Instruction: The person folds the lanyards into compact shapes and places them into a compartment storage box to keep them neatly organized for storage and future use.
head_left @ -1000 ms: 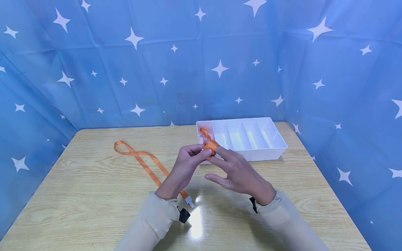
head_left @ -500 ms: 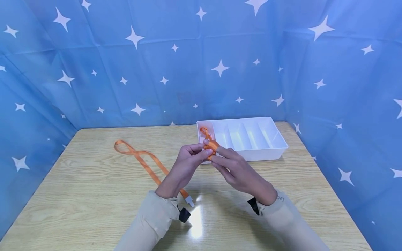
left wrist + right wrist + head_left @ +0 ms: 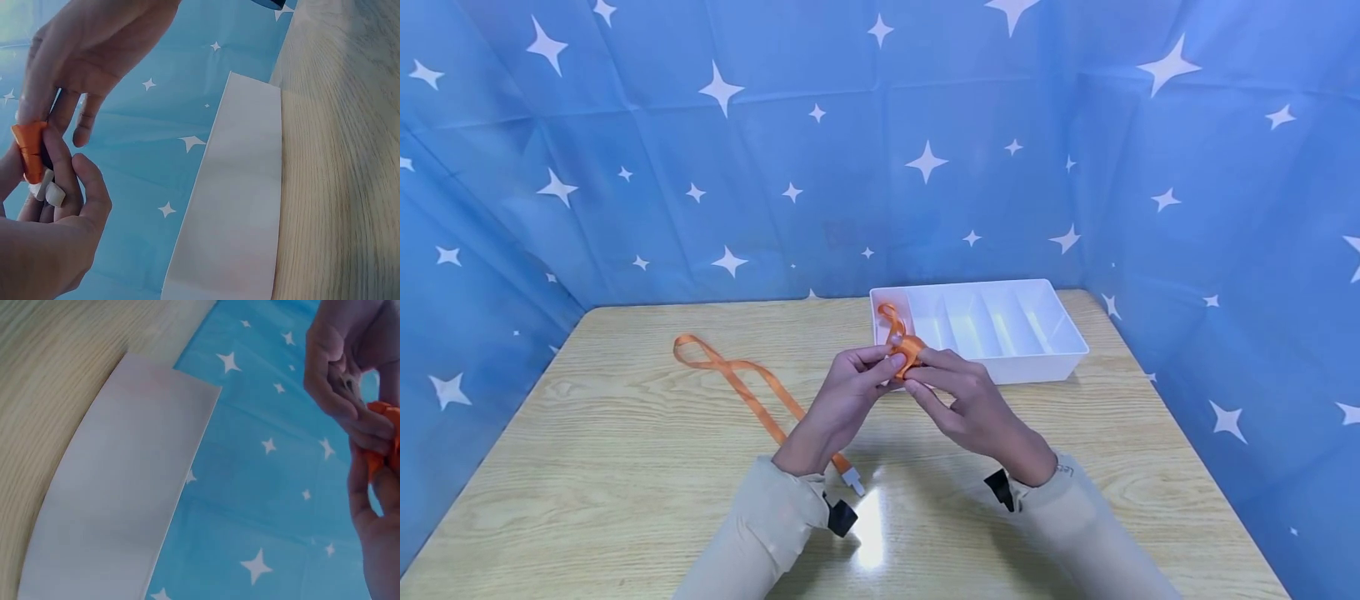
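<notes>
In the head view, both hands meet in front of the white tray's left end around a wound orange lanyard [image 3: 910, 348]. My left hand [image 3: 850, 387] pinches the coil between thumb and fingers. In the left wrist view, the lanyard's white plastic clip [image 3: 55, 194] sits within the left fingers. My right hand [image 3: 973, 400] comes from the right, its fingers bent on the coil and its thumb close to them; the exact contact is partly hidden. An orange strap loop [image 3: 887, 313] shows at the tray's left compartment; whether it joins the held coil, I cannot tell.
The white divided tray [image 3: 1037, 368] stands at the back right of the wooden table [image 3: 625, 467]. A second orange lanyard [image 3: 748, 400] lies stretched on the left, its pale clip [image 3: 853, 481] near the left wrist. A blue star-patterned curtain [image 3: 820, 158] hangs behind.
My right thumb, spread away a second ago, has come in beside the fingers at the coil. The orange coil has turned slightly. My left hand stays nearly in place.
</notes>
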The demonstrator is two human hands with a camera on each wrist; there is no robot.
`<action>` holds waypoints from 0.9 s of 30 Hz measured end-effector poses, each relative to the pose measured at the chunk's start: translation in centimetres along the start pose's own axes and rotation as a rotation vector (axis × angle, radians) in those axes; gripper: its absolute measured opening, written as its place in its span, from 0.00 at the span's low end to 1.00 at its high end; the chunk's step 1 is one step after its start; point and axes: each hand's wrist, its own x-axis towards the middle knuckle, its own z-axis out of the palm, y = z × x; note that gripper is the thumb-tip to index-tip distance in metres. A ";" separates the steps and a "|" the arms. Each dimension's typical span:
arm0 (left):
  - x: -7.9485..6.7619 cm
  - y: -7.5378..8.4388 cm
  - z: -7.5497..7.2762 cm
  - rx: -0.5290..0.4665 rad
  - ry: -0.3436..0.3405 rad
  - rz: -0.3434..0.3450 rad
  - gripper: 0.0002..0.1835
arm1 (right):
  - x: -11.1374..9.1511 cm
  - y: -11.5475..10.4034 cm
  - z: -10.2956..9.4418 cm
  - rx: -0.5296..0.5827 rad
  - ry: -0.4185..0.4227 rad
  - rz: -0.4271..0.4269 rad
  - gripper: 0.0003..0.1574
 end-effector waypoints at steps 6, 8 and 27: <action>0.1 -0.1 0.2 -0.054 -0.015 -0.022 0.10 | 0.3 -0.1 0.1 0.047 0.066 0.035 0.06; 0.1 -0.2 0.2 -0.059 -0.014 -0.024 0.10 | 0.3 -0.1 0.2 0.052 0.083 0.044 0.12; 0.0 -0.2 0.1 -0.072 -0.054 -0.028 0.12 | 0.3 -0.4 0.2 0.050 0.132 0.079 0.18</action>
